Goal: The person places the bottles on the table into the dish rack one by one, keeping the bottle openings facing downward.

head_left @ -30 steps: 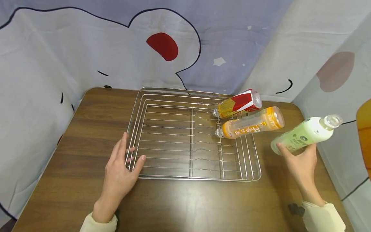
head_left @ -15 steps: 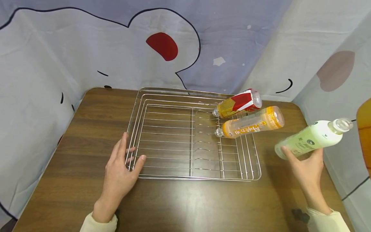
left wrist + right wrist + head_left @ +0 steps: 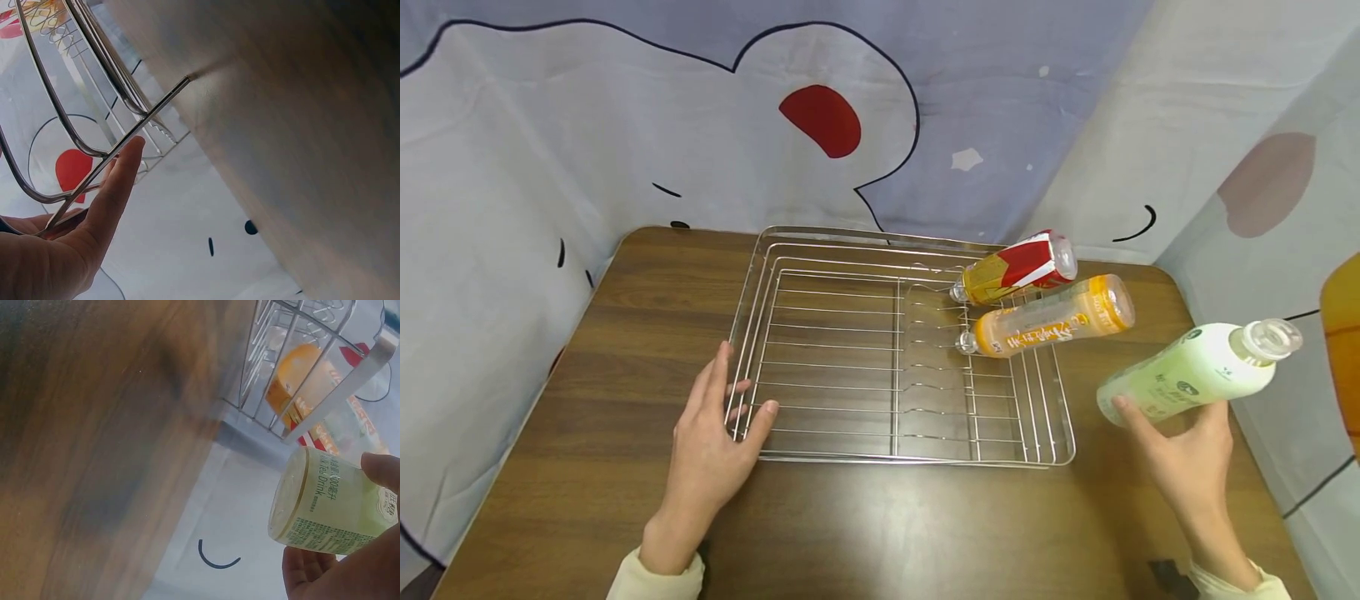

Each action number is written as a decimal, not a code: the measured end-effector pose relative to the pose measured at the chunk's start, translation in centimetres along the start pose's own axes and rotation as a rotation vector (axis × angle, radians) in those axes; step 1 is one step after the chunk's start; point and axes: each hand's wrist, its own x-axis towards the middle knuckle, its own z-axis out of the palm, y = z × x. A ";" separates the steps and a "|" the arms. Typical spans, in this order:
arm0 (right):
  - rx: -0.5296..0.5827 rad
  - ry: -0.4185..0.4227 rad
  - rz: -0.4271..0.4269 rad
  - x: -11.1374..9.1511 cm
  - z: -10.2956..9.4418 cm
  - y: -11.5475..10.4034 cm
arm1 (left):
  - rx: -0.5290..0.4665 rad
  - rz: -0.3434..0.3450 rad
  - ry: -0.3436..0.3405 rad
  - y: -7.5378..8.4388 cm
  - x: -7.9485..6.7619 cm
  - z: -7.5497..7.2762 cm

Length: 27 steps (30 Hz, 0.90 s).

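Observation:
My right hand (image 3: 1187,454) grips a pale green milk tea bottle (image 3: 1180,379) in the air, right of the wire rack (image 3: 895,358). The bottle tilts, its clear top to the upper right; its base and printed label show in the right wrist view. My left hand (image 3: 711,446) is at the rack's left side, index finger straight along the rim and some fingertips curled through the wires. An orange-labelled clear bottle (image 3: 1045,325) and a red and gold bottle (image 3: 1018,268) lie on the rack's right part, necks pointing left.
The rack stands on a brown wooden table (image 3: 887,525). A printed curtain (image 3: 700,125) rises behind and at both sides. A dark patch (image 3: 1168,573) lies near the right forearm. An orange thing (image 3: 1343,350) is cut off at the right edge.
My right hand first shifts right and down with the green bottle, then back slightly left and lower. The left hand, the rack and the two lying bottles stay in place.

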 end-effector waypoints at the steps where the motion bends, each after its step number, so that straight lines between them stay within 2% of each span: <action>1: -0.003 -0.001 0.002 -0.1 0.0 0.0 | -0.001 -0.002 -0.002 0.0 0.0 0.0; 4: -0.010 0.008 -0.013 -0.2 0.1 -0.1 | -0.002 -0.006 -0.006 0.0 0.0 0.0; 12: 0.010 0.026 -0.140 -0.1 -0.1 -1.0 | 0.002 -0.005 0.003 0.0 0.0 0.0; 21: -0.102 0.058 -0.102 -1.2 -0.4 -2.9 | -0.013 -0.009 0.005 0.0 0.0 0.1; 27: -0.119 0.049 -0.154 -1.1 -0.3 -3.6 | -0.012 -0.018 0.002 0.0 -0.1 0.0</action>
